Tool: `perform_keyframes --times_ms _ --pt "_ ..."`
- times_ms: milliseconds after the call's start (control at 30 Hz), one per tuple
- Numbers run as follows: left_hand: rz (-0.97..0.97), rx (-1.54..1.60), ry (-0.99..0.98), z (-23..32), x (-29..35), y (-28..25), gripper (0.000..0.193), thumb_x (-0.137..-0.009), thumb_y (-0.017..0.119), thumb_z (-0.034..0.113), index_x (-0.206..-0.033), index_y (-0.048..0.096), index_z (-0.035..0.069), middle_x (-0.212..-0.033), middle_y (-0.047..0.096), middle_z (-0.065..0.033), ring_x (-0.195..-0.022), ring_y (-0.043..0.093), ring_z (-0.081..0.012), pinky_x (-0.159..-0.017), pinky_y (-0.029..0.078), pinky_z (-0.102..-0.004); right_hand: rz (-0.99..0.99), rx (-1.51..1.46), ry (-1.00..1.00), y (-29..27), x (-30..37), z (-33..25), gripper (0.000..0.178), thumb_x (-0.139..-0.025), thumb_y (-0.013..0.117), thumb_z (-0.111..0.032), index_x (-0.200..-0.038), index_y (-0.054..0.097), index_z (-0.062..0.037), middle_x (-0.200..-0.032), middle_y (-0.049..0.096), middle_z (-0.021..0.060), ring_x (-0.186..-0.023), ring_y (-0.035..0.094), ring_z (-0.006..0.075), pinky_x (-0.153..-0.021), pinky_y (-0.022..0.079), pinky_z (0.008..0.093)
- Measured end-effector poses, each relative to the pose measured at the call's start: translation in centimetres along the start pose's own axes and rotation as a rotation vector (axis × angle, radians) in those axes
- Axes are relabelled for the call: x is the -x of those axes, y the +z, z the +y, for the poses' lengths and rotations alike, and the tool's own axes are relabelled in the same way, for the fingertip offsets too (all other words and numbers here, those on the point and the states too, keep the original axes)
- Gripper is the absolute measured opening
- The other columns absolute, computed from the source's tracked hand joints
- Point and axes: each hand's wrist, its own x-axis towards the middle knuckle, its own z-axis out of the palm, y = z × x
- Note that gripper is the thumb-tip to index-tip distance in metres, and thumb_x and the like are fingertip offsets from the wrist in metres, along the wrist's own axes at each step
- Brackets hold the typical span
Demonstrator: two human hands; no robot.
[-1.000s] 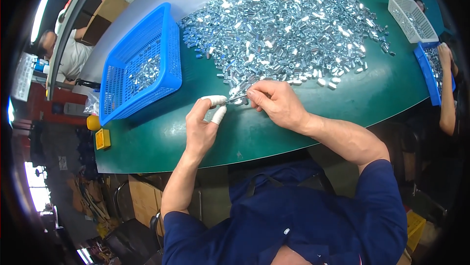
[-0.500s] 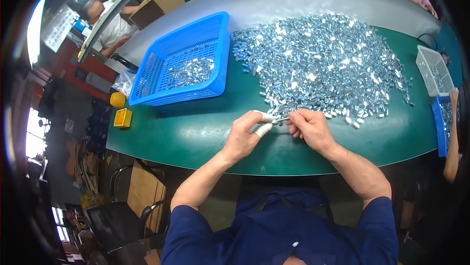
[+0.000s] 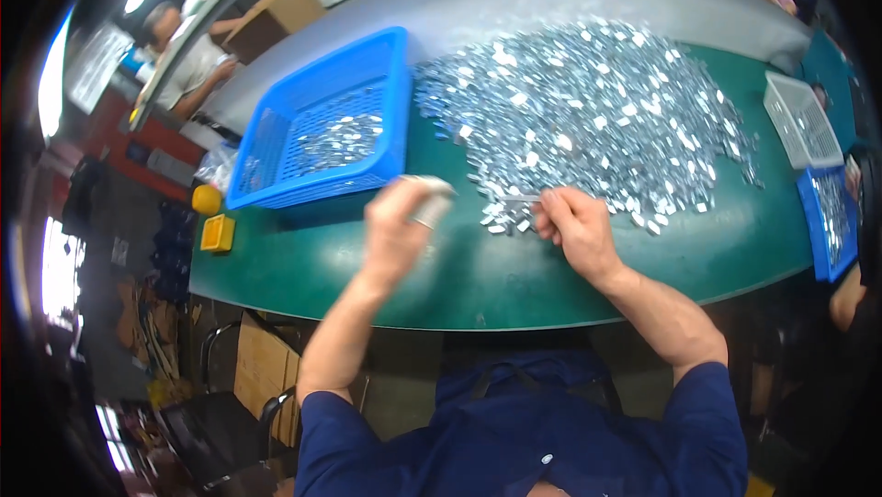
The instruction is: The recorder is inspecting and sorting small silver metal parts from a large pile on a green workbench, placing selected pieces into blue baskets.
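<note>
A large heap of small shiny metal cylinder pieces point(image 3: 588, 111) covers the middle of the green tabletop point(image 3: 386, 267). At the heap's near edge, my right hand point(image 3: 581, 232) is closed, with a thin metal rod point(image 3: 524, 197) pinched between thumb and forefinger; it points left over the pieces. My left hand point(image 3: 400, 221) is in the air just off the near right corner of a blue plastic basket point(image 3: 400, 120). White coverings wrap its thumb and forefinger. Motion smears these fingers, so whether they hold a piece cannot be made out. Inside the basket lies a smaller pile of metal pieces point(image 3: 340, 141).
Left of the basket are a small yellow box point(image 3: 217, 233) and a round yellow thing point(image 3: 206, 199). A white basket point(image 3: 801, 120) and a blue tray of pieces point(image 3: 830, 221) are at the right edge. A person with a cardboard box point(image 3: 276, 15) is beyond the table.
My left hand has moved left, away from my right hand and toward the blue basket. My right hand stays by the heap with the rod. The view has shifted slightly.
</note>
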Motion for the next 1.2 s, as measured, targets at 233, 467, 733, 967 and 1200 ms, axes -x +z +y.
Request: perform_keyframes --times_ms 233,467,733,967,1200 --pt "0.209 -0.308 0.032 -2.7 -3.8 -4.1 0.027 -0.085 0.079 0.002 -0.112 0.072 0.001 -0.118 0.071 -0.0145 -0.108 0.067 -0.0312 -0.097 0.052 -0.0409 0.056 -0.076 -0.025 0.1 -2.0 -1.1 0.036 -0.107 0.058 -0.029 -0.095 0.073 0.0011 -0.073 0.068 0.0018 -0.064 0.059 0.0064 -0.058 0.046 0.0220" --pt "-0.228 -0.208 -0.003 -1.7 2.0 5.8 0.023 -0.083 0.081 0.006 -0.102 0.069 0.004 -0.102 0.067 -0.0105 -0.097 0.064 -0.0319 -0.083 0.053 -0.0411 0.053 -0.042 -0.020 -0.3 -1.5 -0.1 0.037 -0.108 0.058 -0.031 -0.096 0.074 0.0004 -0.074 0.069 0.0014 -0.064 0.060 0.0061 -0.056 0.046 0.0211" --pt "-0.196 -0.196 0.018 -2.4 1.6 6.0 0.023 -0.081 0.080 0.002 -0.102 0.070 0.003 -0.101 0.067 -0.0107 -0.095 0.064 -0.0321 -0.083 0.053 -0.0418 -0.057 -0.001 0.045 0.2 -0.7 0.6 0.034 -0.107 0.060 -0.032 -0.100 0.073 -0.0005 -0.080 0.070 0.0009 -0.070 0.062 0.0064 -0.059 0.048 0.0224" --pt "-0.144 -0.136 0.039 -3.6 1.7 6.6 0.024 -0.078 0.082 0.001 -0.100 0.071 0.002 -0.104 0.068 -0.0107 -0.095 0.065 -0.0311 -0.081 0.054 -0.0407 -0.056 0.129 0.046 0.4 -1.5 0.6 0.027 -0.106 0.062 -0.024 -0.105 0.072 0.0014 -0.082 0.070 0.0028 -0.070 0.063 0.0087 -0.063 0.051 0.0244" --pt "-0.221 -0.054 0.037 -4.4 1.1 6.5 0.027 -0.076 0.083 0.001 -0.100 0.072 0.004 -0.105 0.068 -0.0102 -0.096 0.064 -0.0304 -0.081 0.053 -0.0411 -0.085 0.105 0.054 0.3 -1.4 0.1 0.022 -0.106 0.060 -0.017 -0.109 0.071 0.0022 -0.084 0.070 0.0042 -0.071 0.063 0.0094 -0.063 0.052 0.0244"
